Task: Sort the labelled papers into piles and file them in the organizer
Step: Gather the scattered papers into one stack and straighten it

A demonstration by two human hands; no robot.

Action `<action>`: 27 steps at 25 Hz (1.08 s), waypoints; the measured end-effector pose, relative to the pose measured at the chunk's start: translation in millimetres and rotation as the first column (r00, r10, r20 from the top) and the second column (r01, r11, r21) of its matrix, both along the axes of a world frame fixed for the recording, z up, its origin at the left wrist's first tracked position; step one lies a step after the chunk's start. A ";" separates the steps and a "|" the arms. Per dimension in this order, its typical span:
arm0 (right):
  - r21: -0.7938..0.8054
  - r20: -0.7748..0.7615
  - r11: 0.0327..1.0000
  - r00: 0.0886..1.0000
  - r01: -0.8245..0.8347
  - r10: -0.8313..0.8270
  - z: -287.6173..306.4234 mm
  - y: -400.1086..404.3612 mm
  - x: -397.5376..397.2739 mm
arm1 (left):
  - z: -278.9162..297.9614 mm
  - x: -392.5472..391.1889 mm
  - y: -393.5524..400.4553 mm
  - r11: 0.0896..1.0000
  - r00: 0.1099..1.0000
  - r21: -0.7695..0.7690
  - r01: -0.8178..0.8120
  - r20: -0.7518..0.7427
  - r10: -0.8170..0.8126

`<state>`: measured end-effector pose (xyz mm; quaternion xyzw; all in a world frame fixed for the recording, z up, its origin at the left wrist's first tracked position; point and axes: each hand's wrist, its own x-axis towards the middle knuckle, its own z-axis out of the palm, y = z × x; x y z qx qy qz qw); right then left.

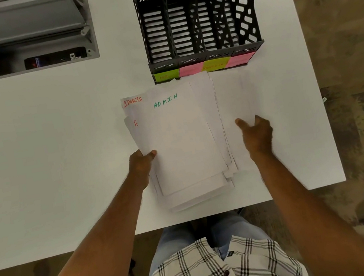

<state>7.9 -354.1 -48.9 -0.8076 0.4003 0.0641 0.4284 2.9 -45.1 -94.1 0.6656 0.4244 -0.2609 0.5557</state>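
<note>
Nearest my camera, a plaid shirt (213,274) filled the lower frame, both bare forearms reaching over the white table (47,160). My left hand (141,166) gripped the left edge of a loose stack of papers (185,151), thumb on top; the uppermost sheet read "ADMIN" (165,101) in green, and a sheet marked "SPORTS" (132,101) in red showed beneath it. My right hand (256,137) hovered just right of the stack, fingers loosely spread, grasping nothing. Beyond the papers stood the black mesh organizer (200,21), four slots, coloured sticky notes (202,67) along its front. An open grey cable box (31,35) sat recessed at upper left.
</note>
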 end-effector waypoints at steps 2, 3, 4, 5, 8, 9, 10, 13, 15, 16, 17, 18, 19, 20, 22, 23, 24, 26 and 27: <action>-0.309 0.076 0.949 0.993 -0.060 0.087 26.5 -2.1 0.1 | 0.4 0.7 -0.5 1.000 1.000 0.001 -0.010 -0.009 0.010; -0.418 0.133 0.905 0.980 -0.078 0.146 42.3 -0.4 1.3 | 1.1 1.6 -0.9 1.000 1.000 -0.008 -0.010 -0.008 0.010; -0.481 0.188 0.871 0.960 -0.095 0.208 59.6 3.1 3.5 | 2.1 2.6 -1.5 1.000 1.000 -0.017 -0.005 -0.003 0.005; -0.519 0.232 0.848 0.937 -0.109 0.263 78.1 7.3 6.0 | 2.7 3.4 -2.2 1.000 1.000 -0.020 0.000 0.001 0.000; -0.564 0.347 0.818 0.866 -0.114 0.360 124.7 18.9 16.5 | 3.7 5.1 -2.4 1.000 1.000 -0.015 0.005 0.001 -0.005; -0.554 0.361 0.822 0.853 -0.130 0.378 134.5 22.1 20.1 | 4.4 5.6 -2.5 1.000 1.000 -0.020 0.010 0.000 -0.010; -0.528 0.354 0.834 0.850 -0.162 0.389 139.1 24.3 23.7 | 5.1 5.5 -2.2 1.000 1.000 -0.027 0.015 0.000 -0.015; -0.337 0.226 0.890 0.891 -0.307 0.393 119.9 26.1 32.9 | 5.4 3.3 1.5 0.997 1.000 -0.073 0.015 0.006 -0.014; -0.144 0.121 0.929 0.925 -0.341 0.359 83.7 27.0 33.5 | 5.1 1.9 2.9 0.995 1.000 -0.102 -0.013 0.006 0.014; -0.041 0.085 0.942 0.938 -0.333 0.336 64.1 29.4 30.6 | 6.0 1.9 2.2 0.995 0.999 -0.093 -0.033 -0.001 0.033; 0.055 0.066 0.944 0.945 -0.324 0.321 44.5 32.8 25.2 | 7.2 2.9 1.2 0.996 0.999 -0.067 -0.053 -0.015 0.052; 0.120 0.060 0.936 0.943 -0.331 0.326 25.9 36.4 18.2 | 7.7 4.3 0.3 0.997 0.997 -0.042 -0.072 -0.030 0.070; 0.136 0.054 0.928 0.938 -0.346 0.342 9.2 38.8 10.1 | 7.2 4.9 -1.0 0.996 0.996 -0.038 -0.085 -0.036 0.084; 0.096 0.049 0.933 0.938 -0.346 0.343 -4.7 40.1 4.1 | 6.1 5.2 -2.0 0.995 0.996 -0.053 -0.088 -0.029 0.086; -0.076 0.016 0.964 0.967 -0.253 0.255 -24.1 37.5 -2.0 | 5.5 4.2 -4.0 0.998 0.999 -0.056 -0.035 0.023 0.036; -0.127 -0.027 0.975 0.984 -0.180 0.178 -29.6 35.7 -3.1 | 4.9 3.3 -4.3 0.999 0.998 -0.037 0.010 0.058 -0.008; -0.147 -0.099 0.979 0.987 -0.142 0.128 -34.0 35.9 -4.4 | 4.5 3.2 -4.6 0.998 0.995 -0.020 0.056 0.088 -0.054; -0.163 -0.224 0.965 0.960 -0.204 0.165 -39.1 41.0 -8.7 | 3.8 4.7 -7.1 0.992 0.987 -0.013 0.128 0.101 -0.126; -0.147 -0.231 0.956 0.948 -0.255 0.217 -41.5 44.7 -10.8 | 4.4 6.8 -9.0 0.987 0.984 -0.025 0.156 0.093 -0.153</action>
